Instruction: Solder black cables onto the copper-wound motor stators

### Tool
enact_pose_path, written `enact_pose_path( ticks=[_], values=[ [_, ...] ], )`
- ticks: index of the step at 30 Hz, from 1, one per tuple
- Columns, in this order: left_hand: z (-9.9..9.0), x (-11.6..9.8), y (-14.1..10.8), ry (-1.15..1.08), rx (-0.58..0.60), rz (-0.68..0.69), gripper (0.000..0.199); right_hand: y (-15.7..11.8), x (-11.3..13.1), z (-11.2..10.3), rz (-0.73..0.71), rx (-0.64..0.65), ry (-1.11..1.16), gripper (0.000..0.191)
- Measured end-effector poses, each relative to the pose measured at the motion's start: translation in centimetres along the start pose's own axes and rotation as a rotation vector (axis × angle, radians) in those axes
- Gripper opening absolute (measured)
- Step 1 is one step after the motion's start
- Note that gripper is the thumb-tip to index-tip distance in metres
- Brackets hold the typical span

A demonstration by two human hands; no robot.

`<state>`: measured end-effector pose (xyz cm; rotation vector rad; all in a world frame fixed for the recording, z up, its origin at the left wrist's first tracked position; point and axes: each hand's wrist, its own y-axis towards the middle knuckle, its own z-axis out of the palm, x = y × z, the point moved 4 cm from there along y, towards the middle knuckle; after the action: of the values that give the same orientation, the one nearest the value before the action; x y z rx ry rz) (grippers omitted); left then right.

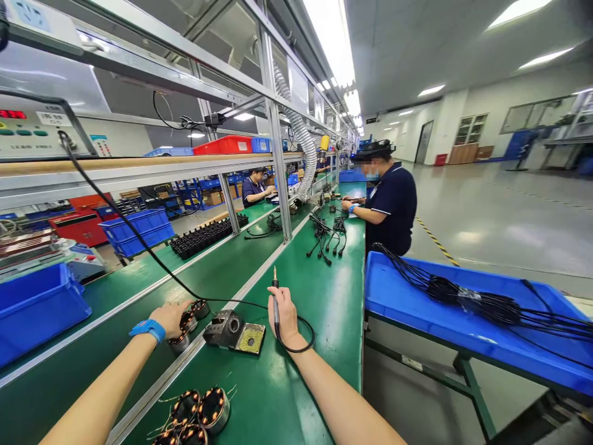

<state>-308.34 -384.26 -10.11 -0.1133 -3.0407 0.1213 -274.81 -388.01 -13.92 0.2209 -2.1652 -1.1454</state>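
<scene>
Copper-wound rings (214, 411) sit bunched on the green table (324, 309) at the near edge of the view, loose wire ends sticking out from several of them. Beyond this bunch, the left hand (173, 318), with a blue band (149, 330) around its wrist, reaches across a metal rail (188, 357) to a second group of wound rings (200, 308). Its fingers are bent over these rings, touching them; whether its grip is pinching one cannot be told. To the right of the rail, the right hand (285, 315) holds a soldering iron (277, 303) upright, its grip closed around the handle and the bare tip pointing up. A black cord (139, 238) slants down from a control box (37, 133) at the upper left, passes behind the iron stand (225, 329) and loops by the right wrist. That stand, with a yellowish sponge (251, 339) in its tray, rests between the two hands. Farther along the table lie black cables (324, 232) with plugs, and a person (393, 198) in a dark shirt works beside them. Rows of black parts (208, 236) stand farther left, while a blue tray (417, 306) at the right carries bundled black cable (491, 306).
</scene>
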Motion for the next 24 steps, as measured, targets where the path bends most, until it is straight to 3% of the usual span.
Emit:
enact_pose_path(
  ticks=[5, 12, 17, 24],
  values=[
    [-0.4, 0.1, -0.6, 0.06, 0.082, 0.005, 0.093, 0.0, 0.1, -0.1, -0.001, 0.005, -0.015, 0.028],
    [-0.6, 0.4, -2.2, 0.116, 0.101, -0.003, 0.075, 0.5, -0.1, 0.0, 0.009, 0.005, 0.014, 0.028],
    [-0.8, 1.2, -2.4, 0.094, 0.132, -0.028, 0.094, 0.8, -0.4, 0.4, 0.003, 0.021, 0.084, 0.03],
    [-1.3, 1.6, -3.7, 0.044, 0.193, -0.023, 0.096, 1.0, -0.2, 0.3, -0.026, 0.015, 0.089, 0.03]
  ],
)
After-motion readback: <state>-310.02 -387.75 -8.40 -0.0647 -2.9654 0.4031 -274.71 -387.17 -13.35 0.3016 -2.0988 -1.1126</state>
